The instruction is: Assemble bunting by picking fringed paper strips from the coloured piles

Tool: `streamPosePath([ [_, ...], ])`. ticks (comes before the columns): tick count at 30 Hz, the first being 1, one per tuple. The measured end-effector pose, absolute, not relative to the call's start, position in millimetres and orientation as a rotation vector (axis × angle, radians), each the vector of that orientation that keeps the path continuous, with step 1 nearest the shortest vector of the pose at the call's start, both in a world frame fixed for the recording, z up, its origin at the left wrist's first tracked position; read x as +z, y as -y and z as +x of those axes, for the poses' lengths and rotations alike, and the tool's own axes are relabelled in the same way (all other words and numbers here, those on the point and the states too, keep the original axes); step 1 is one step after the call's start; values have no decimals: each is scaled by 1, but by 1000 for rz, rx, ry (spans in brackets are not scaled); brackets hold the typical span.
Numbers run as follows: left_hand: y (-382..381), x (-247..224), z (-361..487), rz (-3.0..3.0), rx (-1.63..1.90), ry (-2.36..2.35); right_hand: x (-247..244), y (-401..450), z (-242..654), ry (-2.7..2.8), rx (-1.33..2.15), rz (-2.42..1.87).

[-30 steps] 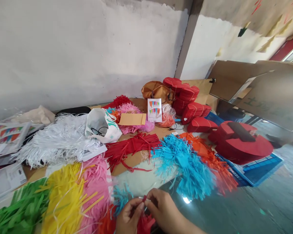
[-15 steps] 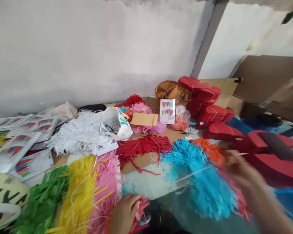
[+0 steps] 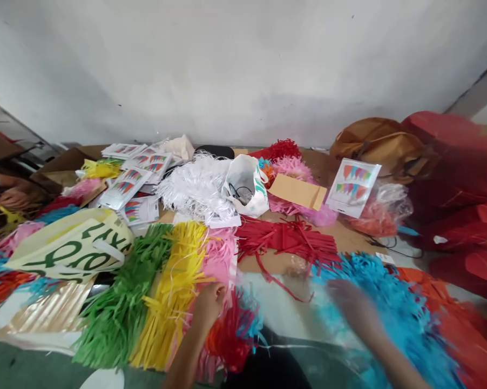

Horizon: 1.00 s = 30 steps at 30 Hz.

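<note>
My left hand (image 3: pixel 209 303) is over the pink paper fringe (image 3: pixel 219 248), its fingers curled in. Whether something thin is pinched there is hidden. Beside it, a bunch of red, orange and blue tassels (image 3: pixel 233 337) hangs at the near edge by my lap. A thin white string (image 3: pixel 300 346) runs rightward from these tassels. Smeared by motion, my right hand (image 3: pixel 351 303) passes over the left side of the blue fringe pile (image 3: pixel 393 308); its fingers cannot be made out. A bundle of red fringe (image 3: pixel 286 237) lies between and beyond my hands.
Yellow (image 3: pixel 174 292) and green fringe (image 3: pixel 124 294) lie to the left, near a cream printed bag (image 3: pixel 77 243). Farther back are white fringe (image 3: pixel 198 186), a white bag (image 3: pixel 247 183), packaged garlands (image 3: pixel 128 186) and a brown bag (image 3: pixel 377 143). Orange fringe (image 3: pixel 450 319) is at right.
The view has turned left. My right hand has come inward from the far right, and the string looks slacker. My left hand has moved forward from the tassel bunch, which now hangs below it.
</note>
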<state>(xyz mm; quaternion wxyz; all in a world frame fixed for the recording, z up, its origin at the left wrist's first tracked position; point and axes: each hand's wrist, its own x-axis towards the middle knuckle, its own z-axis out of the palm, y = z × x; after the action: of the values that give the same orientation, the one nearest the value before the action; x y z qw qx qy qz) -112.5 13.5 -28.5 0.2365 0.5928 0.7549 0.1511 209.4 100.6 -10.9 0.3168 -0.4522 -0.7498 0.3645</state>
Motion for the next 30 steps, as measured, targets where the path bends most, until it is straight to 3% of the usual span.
streamPosePath([
  [5,11,-46,-105,1759,386,-1885,-46,-95,26,2725,822,-819],
  [10,56,-73,-82,1870,463,-1799,-84,-96,-70,2851,785,-999],
  [16,52,-96,-124,2045,547,-1709,-80,-94,-73,2779,776,-1329],
  [25,52,-127,-143,2213,224,-1676,2,-184,-66,2155,1128,-1317],
  [30,52,-107,-168,2591,559,-1778,61,-225,28,1788,978,-1316],
])
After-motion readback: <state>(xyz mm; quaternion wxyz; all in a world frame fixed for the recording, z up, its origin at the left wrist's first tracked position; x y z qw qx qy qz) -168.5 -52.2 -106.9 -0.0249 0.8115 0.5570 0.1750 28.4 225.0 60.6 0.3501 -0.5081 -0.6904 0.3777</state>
